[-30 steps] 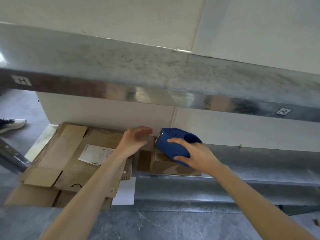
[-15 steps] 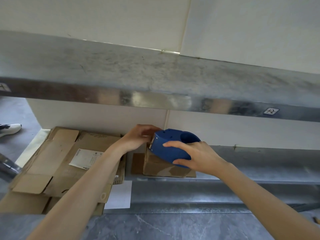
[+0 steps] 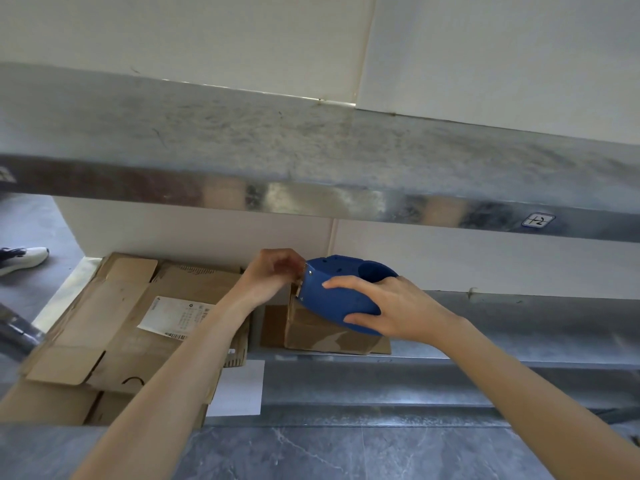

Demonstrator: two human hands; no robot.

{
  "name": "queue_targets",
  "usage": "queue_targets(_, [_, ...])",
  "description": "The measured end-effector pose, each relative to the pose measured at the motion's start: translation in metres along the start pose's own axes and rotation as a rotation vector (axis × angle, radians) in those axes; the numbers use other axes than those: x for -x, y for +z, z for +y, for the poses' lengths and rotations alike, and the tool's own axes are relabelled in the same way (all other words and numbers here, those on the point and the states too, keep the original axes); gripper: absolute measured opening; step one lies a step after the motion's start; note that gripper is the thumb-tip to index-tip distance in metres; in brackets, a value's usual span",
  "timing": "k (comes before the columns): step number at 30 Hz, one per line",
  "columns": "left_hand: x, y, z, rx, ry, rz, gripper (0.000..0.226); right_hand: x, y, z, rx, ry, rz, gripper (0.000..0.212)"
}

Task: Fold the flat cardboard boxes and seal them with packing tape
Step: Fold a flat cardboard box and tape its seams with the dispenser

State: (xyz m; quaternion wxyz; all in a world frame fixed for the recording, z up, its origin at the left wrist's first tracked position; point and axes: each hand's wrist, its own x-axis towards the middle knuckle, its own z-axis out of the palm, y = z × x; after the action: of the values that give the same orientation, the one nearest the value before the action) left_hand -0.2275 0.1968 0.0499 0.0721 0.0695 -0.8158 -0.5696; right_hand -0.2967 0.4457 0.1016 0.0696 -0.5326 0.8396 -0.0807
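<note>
Left hand (image 3: 273,276) arrived, seemingly pinching dispenser (image 3: 337,296) front

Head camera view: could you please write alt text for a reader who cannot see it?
A person's right hand grips a blue tape dispenser over a small cardboard box on a metal shelf, while the left hand pinches at its serrated front edge. Flattened cardboard boxes lie to the left.

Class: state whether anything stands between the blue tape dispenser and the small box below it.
Nothing visible does. The right hand holds the tape dispenser directly over the small box; the left hand pinches at its toothed end.
</note>
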Motion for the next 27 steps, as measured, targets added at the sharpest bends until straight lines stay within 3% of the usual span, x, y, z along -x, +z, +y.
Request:
queue_targets(6, [0.02, -0.019, -0.005, 0.109, -0.078, 0.22, 0.015, 0.011, -0.01, 0.014, 0.007, 0.001, 0.001, 0.06])
queue_targets(14, [0.033, -0.019, -0.019, 0.146, -0.105, 0.281, 0.014, 0.03, -0.011, 0.024, -0.034, 0.066, -0.021, 0.06])
queue_targets(20, [0.032, -0.002, -0.018, 0.133, -0.047, 0.191, 0.018, 0.039, -0.023, 0.03, -0.063, 0.102, -0.01, 0.058])
queue_targets(24, [0.037, 0.017, -0.029, -0.061, 0.017, 0.133, 0.042, 0.042, -0.028, 0.037, -0.121, 0.152, -0.037, 0.055])
queue_targets(27, [0.037, 0.025, -0.037, -0.086, 0.011, 0.145, 0.045, 0.039, -0.024, 0.037, -0.151, 0.169, -0.077, 0.054])
